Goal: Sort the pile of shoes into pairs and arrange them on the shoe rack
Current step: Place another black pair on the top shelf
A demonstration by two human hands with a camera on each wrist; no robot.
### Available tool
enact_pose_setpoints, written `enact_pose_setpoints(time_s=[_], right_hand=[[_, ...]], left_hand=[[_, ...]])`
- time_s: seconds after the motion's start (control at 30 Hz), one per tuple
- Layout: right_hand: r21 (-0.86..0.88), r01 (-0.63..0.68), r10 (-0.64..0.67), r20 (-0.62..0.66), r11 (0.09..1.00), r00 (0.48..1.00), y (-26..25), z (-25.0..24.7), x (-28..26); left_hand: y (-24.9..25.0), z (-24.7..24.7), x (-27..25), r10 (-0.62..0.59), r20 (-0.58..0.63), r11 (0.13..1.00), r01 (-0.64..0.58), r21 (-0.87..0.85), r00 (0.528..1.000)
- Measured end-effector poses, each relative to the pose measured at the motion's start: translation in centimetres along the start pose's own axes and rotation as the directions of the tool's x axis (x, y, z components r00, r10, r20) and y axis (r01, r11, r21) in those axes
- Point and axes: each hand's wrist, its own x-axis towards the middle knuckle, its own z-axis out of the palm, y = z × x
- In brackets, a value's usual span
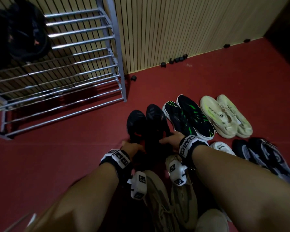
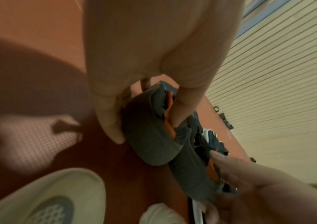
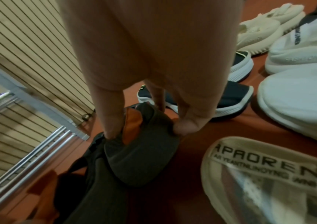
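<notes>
Two black shoes with orange-red lining stand side by side on the red floor. My left hand [image 1: 132,147] pinches the heel of the left black shoe [image 1: 136,123], thumb outside and a finger inside its collar [image 2: 149,136]. My right hand [image 1: 171,138] grips the heel of the right black shoe [image 1: 156,118], fingers inside and thumb outside the collar [image 3: 142,154]. The metal shoe rack [image 1: 65,69] stands at the upper left, with a black pair [image 1: 20,34] on its top shelf.
To the right lie a black-and-green pair [image 1: 189,116], a cream pair [image 1: 224,114], a white shoe [image 1: 222,148] and a black-and-grey pair [image 1: 261,156]. A beige pair [image 1: 171,195] lies under my wrists. Small black caps [image 1: 177,59] sit along the slatted wall [image 1: 174,27].
</notes>
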Motion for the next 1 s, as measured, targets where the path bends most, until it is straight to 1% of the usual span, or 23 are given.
enact_pose_setpoints(time_s=[0.03, 0.1, 0.17, 0.2, 0.27, 0.3, 0.33, 0.37, 0.4, 0.43, 0.47, 0.53, 0.57, 0.67, 0.73, 0.83, 0.93, 1.0], right_hand=[[-0.011, 0.015, -0.015, -0.004, 1.000, 1.000, 0.1, 0.0, 0.6], [-0.037, 0.049, -0.050, -0.018, 0.998, 0.999, -1.4, 0.0, -2.2], [0.011, 0.064, -0.064, -0.005, 0.998, 0.998, -2.8, -0.2, -5.1], [0.033, 0.047, -0.048, 0.003, 0.998, 0.999, -3.2, -0.2, -5.7], [0.028, 0.036, -0.037, 0.031, 0.999, 0.999, -4.1, -0.4, -6.9], [0.017, 0.028, -0.029, 0.051, 0.999, 0.998, -4.3, -0.5, -7.5], [0.027, 0.024, -0.026, 0.065, 0.999, 0.998, -4.7, -0.6, -8.4], [0.032, 0.041, -0.044, 0.072, 0.999, 0.996, -4.9, -0.8, -9.2], [0.018, 0.082, -0.083, 0.080, 0.996, 0.993, -5.3, -0.9, -10.1], [-0.028, 0.128, -0.125, 0.088, 0.991, 0.988, -5.7, -1.1, -11.3], [-0.057, 0.154, -0.150, 0.077, 0.986, 0.986, -6.2, -1.4, -12.4], [0.028, 0.143, -0.144, 0.062, 0.989, 0.988, -7.9, -2.0, -15.1], [0.043, 0.151, -0.153, 0.051, 0.988, 0.987, -8.8, -2.2, -16.0], [0.078, 0.216, -0.221, 0.053, 0.973, 0.974, -11.6, -2.4, -19.9], [0.115, 0.268, -0.272, 0.023, 0.957, 0.962, -13.0, -2.3, -22.4], [0.176, 0.334, -0.337, -0.010, 0.926, 0.941, -14.8, -2.4, -25.6], [0.238, 0.376, -0.393, 0.027, 0.896, 0.919, -16.1, -2.5, -28.1], [0.259, 0.377, -0.395, 0.021, 0.889, 0.918, -16.7, -2.6, -29.4]], left_hand=[[0.2, -0.2, -0.2, 0.016, 0.001, 1.000, -0.016, 0.011, 1.000], [0.3, -0.8, -0.3, 0.053, -0.030, 0.998, -0.052, 0.047, 0.998], [0.6, -1.6, -0.8, 0.083, -0.066, 0.995, -0.080, 0.052, 0.994], [1.1, -1.8, -1.7, 0.083, -0.084, 0.995, -0.079, 0.055, 0.993], [2.2, -2.5, -4.0, 0.145, -0.059, 0.982, -0.137, 0.127, 0.988], [2.8, -3.2, -5.1, 0.174, -0.063, 0.982, -0.168, 0.087, 0.983], [3.2, -3.7, -6.5, 0.199, -0.030, 0.974, -0.195, 0.114, 0.980], [3.7, -4.1, -8.0, 0.170, -0.007, 0.983, -0.169, 0.073, 0.985], [4.2, -4.4, -9.5, 0.202, 0.012, 0.975, -0.203, 0.090, 0.979], [4.6, -4.9, -10.8, 0.242, 0.003, 0.966, -0.242, 0.092, 0.970], [5.0, -5.4, -11.9, 0.232, -0.020, 0.971, -0.230, 0.066, 0.972], [6.3, -6.5, -14.1, 0.231, -0.022, 0.972, -0.230, 0.040, 0.973], [6.9, -7.1, -15.5, 0.236, -0.015, 0.972, -0.236, 0.009, 0.972], [8.4, -8.7, -19.8, 0.298, -0.047, 0.951, -0.301, -0.073, 0.953], [9.2, -10.0, -22.0, 0.336, -0.050, 0.936, -0.339, -0.098, 0.941], [10.0, -11.7, -24.7, 0.353, -0.011, 0.924, -0.351, -0.150, 0.935], [10.9, -13.0, -27.0, 0.386, -0.005, 0.906, -0.380, -0.189, 0.923], [11.4, -13.7, -28.8, 0.414, -0.016, 0.887, -0.408, -0.215, 0.910]])
